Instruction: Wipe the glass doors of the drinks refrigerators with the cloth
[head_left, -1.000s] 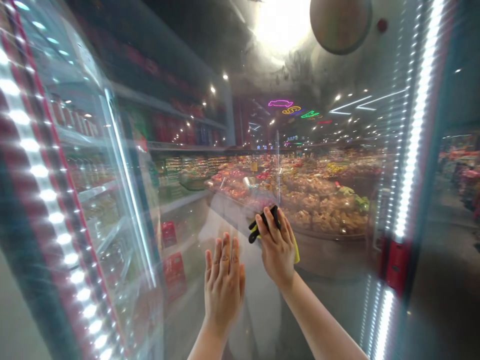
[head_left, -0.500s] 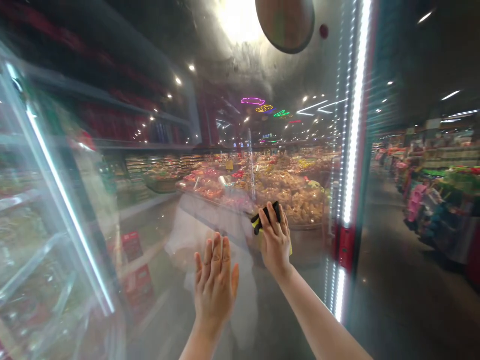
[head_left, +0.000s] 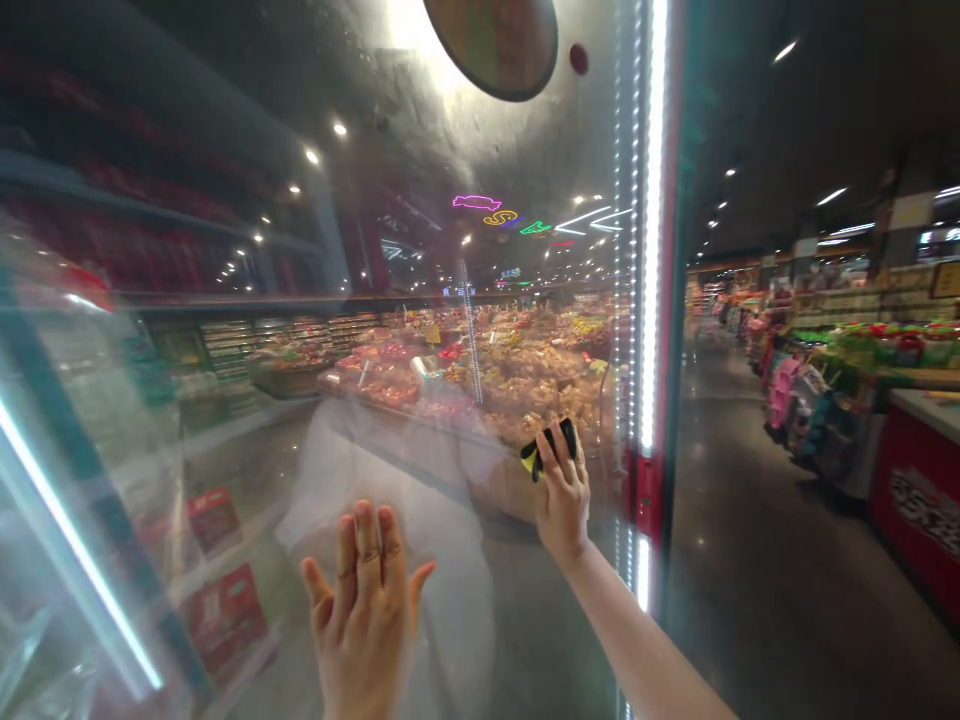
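In front of me stands a large clear glass pane (head_left: 517, 570) with reflections across it. My right hand (head_left: 564, 500) presses a black and yellow cloth (head_left: 531, 460) against the glass, fingers bent over it, near the lit edge on the right. Lower and further left, my left hand (head_left: 364, 610) is open with its fingers apart and holds nothing. Its palm faces the glass; whether it touches the pane I cannot tell.
A bright LED strip (head_left: 654, 250) runs down the pane's right edge, beside a red frame piece (head_left: 645, 485). Another light strip (head_left: 75, 540) slants at the left. Beyond the edge are an aisle floor (head_left: 739, 500), hanging goods and a red counter (head_left: 915, 500). A round disc (head_left: 499, 40) is overhead.
The view has turned to the right. My right hand, with the cloth, has shifted toward the pane's lit right edge. My left hand sits lower and further left, its fingers spread wider.
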